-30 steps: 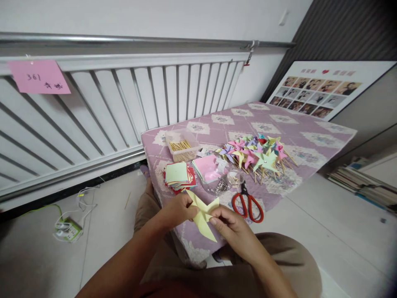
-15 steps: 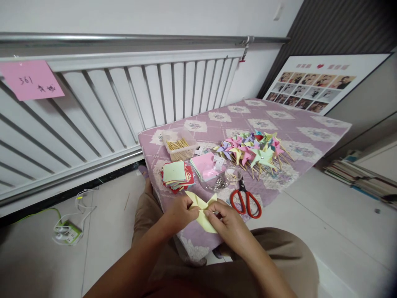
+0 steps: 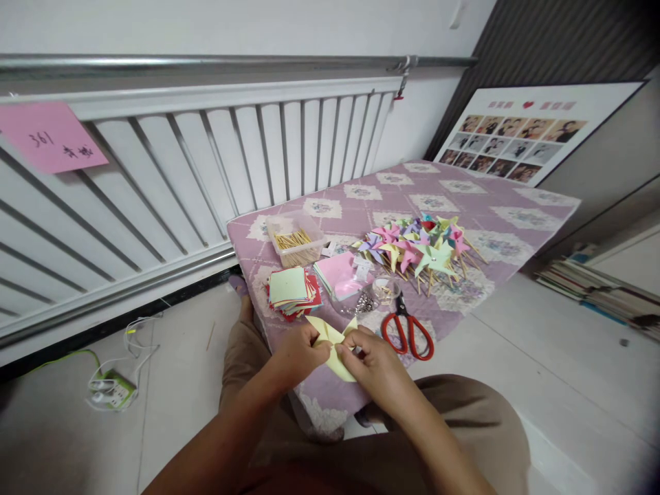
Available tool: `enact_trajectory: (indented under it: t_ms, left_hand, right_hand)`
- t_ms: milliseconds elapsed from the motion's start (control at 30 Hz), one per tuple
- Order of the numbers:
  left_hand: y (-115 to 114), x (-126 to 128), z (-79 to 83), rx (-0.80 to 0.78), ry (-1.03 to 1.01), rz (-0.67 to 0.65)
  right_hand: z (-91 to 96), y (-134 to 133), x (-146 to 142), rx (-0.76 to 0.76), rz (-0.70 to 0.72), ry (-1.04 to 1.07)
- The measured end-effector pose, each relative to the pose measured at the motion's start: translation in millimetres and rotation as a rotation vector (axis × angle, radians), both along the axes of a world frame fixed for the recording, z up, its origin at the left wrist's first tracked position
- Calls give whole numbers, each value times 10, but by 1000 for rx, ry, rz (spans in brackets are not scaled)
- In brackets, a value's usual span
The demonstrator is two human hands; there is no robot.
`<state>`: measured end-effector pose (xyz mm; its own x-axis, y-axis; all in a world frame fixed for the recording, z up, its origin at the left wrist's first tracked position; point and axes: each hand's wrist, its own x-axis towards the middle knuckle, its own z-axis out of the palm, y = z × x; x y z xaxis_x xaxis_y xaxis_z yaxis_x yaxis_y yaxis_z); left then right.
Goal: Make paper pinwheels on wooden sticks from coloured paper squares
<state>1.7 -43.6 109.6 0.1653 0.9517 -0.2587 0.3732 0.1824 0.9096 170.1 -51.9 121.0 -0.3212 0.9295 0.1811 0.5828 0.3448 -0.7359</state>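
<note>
A pale yellow paper pinwheel (image 3: 340, 366), its corners folded toward the centre, is held just over the near edge of the table. My left hand (image 3: 303, 354) pinches its left side, thumb near the middle. From the right, my right hand (image 3: 372, 361) grips it with thumb and fingers close to the centre. Fingertips hide part of the folds. Red-handled scissors (image 3: 410, 331) lie right of my right hand. Beyond my hands are a stack of coloured paper squares (image 3: 289, 287) and a small round tub (image 3: 384, 291) beside loose metal bits (image 3: 365, 302).
The table has a purple patterned cloth (image 3: 361, 214). Finished pinwheels on sticks (image 3: 420, 247) are heaped at right. A clear box (image 3: 296, 240) holds thin sticks, with pink paper (image 3: 335, 271) nearby. A white radiator (image 3: 273, 151) stands behind; a power strip (image 3: 116, 390) lies on the floor.
My right hand has shifted slightly to the left against the yellow paper. The view has also moved a little. Both hands keep their hold.
</note>
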Motion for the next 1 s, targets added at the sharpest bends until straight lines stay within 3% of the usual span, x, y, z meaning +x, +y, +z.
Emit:
enact_trajectory:
  t_ms: [267,467,700,1000]
  left_hand:
    - [8,19,-24,6,-26,30]
    - [11,34,-102,2,-80,80]
    - [48,30,-236,-48,-137,89]
    - [69,1,-251,-154,-211,38]
  right_hand:
    - [-5,16,-50,-4,-92,43]
    - [-127,45,-123,-188,-218,239]
    - [-184,65,-178,-286,-200,427]
    - [-248,144,-158,-272,-154,419]
